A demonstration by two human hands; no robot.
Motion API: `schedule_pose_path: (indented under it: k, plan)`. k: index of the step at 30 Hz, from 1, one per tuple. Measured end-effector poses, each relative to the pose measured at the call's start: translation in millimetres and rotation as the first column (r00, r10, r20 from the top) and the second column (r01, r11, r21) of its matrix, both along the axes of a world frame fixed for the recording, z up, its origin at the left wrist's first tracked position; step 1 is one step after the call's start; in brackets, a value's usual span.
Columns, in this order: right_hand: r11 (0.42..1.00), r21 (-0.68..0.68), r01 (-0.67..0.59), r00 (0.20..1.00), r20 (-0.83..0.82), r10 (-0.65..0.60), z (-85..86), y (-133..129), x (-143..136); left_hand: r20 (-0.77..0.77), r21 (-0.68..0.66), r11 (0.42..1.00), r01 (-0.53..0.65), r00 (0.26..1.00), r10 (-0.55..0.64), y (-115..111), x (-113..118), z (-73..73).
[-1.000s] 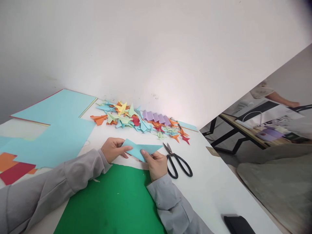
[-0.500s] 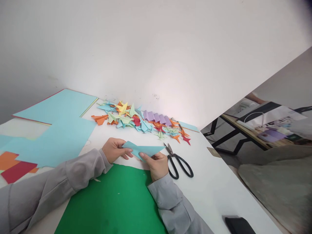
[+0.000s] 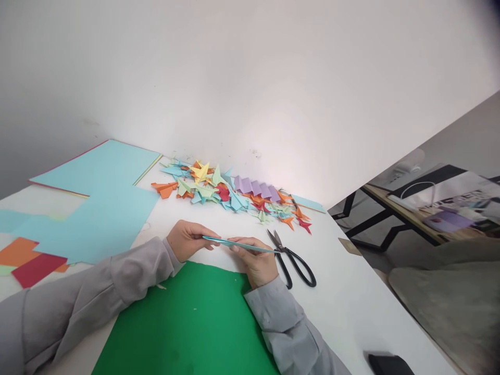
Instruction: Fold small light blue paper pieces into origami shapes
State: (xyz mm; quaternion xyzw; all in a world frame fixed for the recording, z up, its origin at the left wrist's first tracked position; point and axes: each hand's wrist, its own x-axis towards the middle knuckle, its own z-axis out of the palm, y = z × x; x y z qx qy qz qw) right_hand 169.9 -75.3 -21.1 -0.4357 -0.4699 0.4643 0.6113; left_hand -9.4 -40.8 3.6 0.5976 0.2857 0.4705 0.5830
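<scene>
A folded piece of light blue paper (image 3: 226,242) is held between my two hands, seen almost edge-on as a thin strip. My left hand (image 3: 187,240) pinches its left end between thumb and fingers. Around its right part my right hand (image 3: 261,264) is closed, thumb on the near side and fingers behind. Below the hands a green sheet (image 3: 187,317) covers the table. Black-handled scissors (image 3: 292,255) lie just right of my right hand, blades slightly apart. Beyond the hands is a pile of small folded paper shapes (image 3: 230,195) in many colours.
Light blue sheets (image 3: 105,224) and a paper stack (image 3: 97,166) lie at the left. Orange paper (image 3: 17,251) and red paper (image 3: 39,270) pieces are near the left edge. A black object (image 3: 390,364) sits at the lower right. A white wall (image 3: 250,94) backs the table.
The blue paper has turned from showing its broad folded face to nearly edge-on. Both hands still hold it, and the whole view has shifted slightly.
</scene>
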Motion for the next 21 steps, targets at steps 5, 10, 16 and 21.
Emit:
schedule_pose_path:
  k: [5, 10, 16, 21]
  plan:
    - [1.0, 0.002, -0.018, 1.0, -0.003, 0.018, -1.8, -0.4, 0.9, -0.004, 0.029, 1.0, -0.005, 1.0, 0.005, 0.1, 0.3, -3.0]
    - [1.0, 0.018, -0.024, 0.999, -0.02, 0.025, -2.6, 0.7, 0.0, -0.062, 0.063, 0.998, -0.03, 0.998, 0.033, 0.6, 0.0, -4.5]
    - [0.999, 0.0, -0.046, 0.998, -0.035, 0.046, -3.4, 1.9, 0.7, -0.218, 0.248, 0.968, -0.035, 0.972, 0.091, -1.5, -2.5, 0.8]
    - [0.999, -0.033, -0.007, 0.997, -0.076, 0.004, -3.1, 3.2, 0.4, -0.213, 0.398, 0.917, -0.025, 0.97, 0.119, -2.0, -3.7, 0.6]
